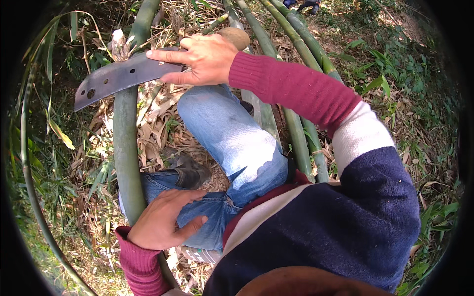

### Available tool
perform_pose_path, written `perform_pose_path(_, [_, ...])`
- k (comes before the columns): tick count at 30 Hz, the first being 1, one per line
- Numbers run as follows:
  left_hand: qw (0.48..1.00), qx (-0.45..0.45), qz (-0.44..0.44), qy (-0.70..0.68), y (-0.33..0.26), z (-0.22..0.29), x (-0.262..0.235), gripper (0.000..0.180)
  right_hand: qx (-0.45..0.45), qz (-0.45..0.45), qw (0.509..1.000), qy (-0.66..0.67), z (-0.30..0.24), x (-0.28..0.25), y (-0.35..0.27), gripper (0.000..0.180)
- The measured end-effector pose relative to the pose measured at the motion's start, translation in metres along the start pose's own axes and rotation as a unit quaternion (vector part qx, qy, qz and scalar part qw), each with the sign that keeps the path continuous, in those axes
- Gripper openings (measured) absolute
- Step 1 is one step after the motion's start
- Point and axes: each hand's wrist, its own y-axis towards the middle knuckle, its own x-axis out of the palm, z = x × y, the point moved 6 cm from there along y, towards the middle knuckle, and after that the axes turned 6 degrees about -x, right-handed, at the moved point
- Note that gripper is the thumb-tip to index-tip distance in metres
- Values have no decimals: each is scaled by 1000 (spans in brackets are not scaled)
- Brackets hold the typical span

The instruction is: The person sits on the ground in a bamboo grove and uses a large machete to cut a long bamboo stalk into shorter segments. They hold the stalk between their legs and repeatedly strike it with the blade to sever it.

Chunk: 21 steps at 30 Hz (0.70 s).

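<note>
My right hand (pixel 206 58) grips a machete (pixel 109 82) by the wooden handle, with the index finger and thumb stretched toward the blade. The wide dark blade has several round holes and lies across a thick green bamboo pole (pixel 125 140), beside a pale cut branch stub (pixel 118 45). The handle's rounded end shows behind my hand. At the lower left, my left hand (pixel 165 219) rests on my jeans leg near the same pole, its fingers stretched out and holding nothing. The pole runs past my left wrist, partly hidden there.
Several more bamboo poles (pixel 294 128) lie side by side to the right of my bent knee. A thin curved stem (pixel 25 163) arcs along the left. Dry leaves and green plants cover the ground. A dark shoe (pixel 190 170) is beside the thick pole.
</note>
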Motion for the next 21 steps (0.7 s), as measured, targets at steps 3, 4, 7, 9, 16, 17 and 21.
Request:
perform_pose_path(3, [999,-4,0,-33,3,-2,-1,51,23,-36,999,-16,-24,1,-13,66])
perform_pose_path(4, [999,-29,-24,-39,3,-3,0,50,-26,-60,998,24,-43,-1,-13,68])
perform_pose_path(7, [995,-63,-56,-43,-1,-4,3,49,-84,-26,996,15,-40,-1,-14,68])
perform_pose_path(9, [999,-30,-16,-26,0,-4,1,49,1,-27,999,-34,5,-3,2,65])
perform_pose_path(16, [1000,-7,-21,-6,-2,-5,4,50,-83,-35,995,40,-41,-6,-17,63])
perform_pose_path(17, [1000,1,-6,2,-1,-4,3,49,-111,-34,993,31,-40,-6,-17,64])
perform_pose_path(21, [999,-13,-22,-25,2,-3,0,48,55,-53,997,20,-17,-5,-11,60])
